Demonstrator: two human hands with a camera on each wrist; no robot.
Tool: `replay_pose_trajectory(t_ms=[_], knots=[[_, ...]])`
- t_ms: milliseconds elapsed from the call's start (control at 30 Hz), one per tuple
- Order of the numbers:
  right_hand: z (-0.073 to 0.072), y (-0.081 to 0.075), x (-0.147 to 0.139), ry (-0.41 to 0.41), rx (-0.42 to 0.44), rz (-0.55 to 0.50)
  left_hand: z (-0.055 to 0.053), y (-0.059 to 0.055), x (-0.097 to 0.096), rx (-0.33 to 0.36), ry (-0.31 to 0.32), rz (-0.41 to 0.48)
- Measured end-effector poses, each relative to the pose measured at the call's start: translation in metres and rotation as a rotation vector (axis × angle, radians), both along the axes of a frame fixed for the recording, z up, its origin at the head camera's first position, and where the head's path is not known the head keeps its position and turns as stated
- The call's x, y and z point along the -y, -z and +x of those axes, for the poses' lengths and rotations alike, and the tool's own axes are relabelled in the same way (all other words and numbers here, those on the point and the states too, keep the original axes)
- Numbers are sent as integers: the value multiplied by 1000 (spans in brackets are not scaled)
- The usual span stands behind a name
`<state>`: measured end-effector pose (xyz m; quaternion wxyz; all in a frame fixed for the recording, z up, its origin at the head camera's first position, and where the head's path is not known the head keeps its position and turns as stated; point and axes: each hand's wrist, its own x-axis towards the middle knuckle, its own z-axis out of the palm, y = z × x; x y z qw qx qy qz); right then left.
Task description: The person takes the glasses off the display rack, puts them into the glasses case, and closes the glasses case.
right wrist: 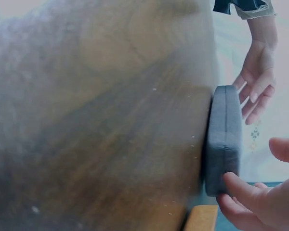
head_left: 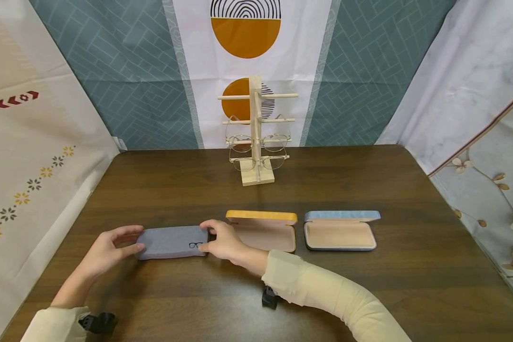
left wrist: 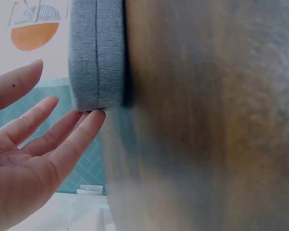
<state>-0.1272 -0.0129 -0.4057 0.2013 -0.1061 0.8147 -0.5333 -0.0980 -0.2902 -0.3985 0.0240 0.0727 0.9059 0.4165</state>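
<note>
Lying flat on the worktop [head_left: 175, 299] between the two hands, a closed grey-blue glasses case [head_left: 168, 242] has a small black spectacles drawing [head_left: 195, 245] close to the right hand [head_left: 227, 241]. At the end nearest the left hand [head_left: 104, 249], that hand's loosely extended fingertips touch the case low on its end face; its thumb stands apart from the fingers, and no grip closes round the case. The right hand meets the opposite end likewise, its fingers lightly bent against the end face and its thumb held away in the right wrist view.

Just to the right of the right hand, a yellow case [head_left: 267, 236] stands with its lid raised, its near edge partly behind that forearm. Farther right of the same hand is a blue case [head_left: 341, 235], also lid up, with a pale lining. Beyond the right hand, farther from the person, a pale wooden rack [head_left: 255, 109] stands upright, carrying two pairs of thin-framed glasses [head_left: 275, 143], one above the other.
</note>
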Motion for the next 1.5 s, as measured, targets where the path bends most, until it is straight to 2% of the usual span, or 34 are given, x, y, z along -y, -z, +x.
replay_pose_trajectory(t_ms=[267,500,733,900,1133,1500], knots=[[-2,-10,-6,-27,-47,-53,0,-7,-4,-84,-8,-10],[-3,-20,-13,-53,-73,-151,0,-11,-11,-110,17,82],[-4,-27,-19,-28,-60,-230,-1,-19,-22,-130,-28,118],[-6,-32,-27,-40,-49,-268,-3,-23,-31,-150,-49,156],[-9,-43,-38,-33,-60,-290,-5,-31,-43,-207,-46,203],[-19,-51,-57,-29,-96,-294,-9,-38,-61,-217,-44,295]])
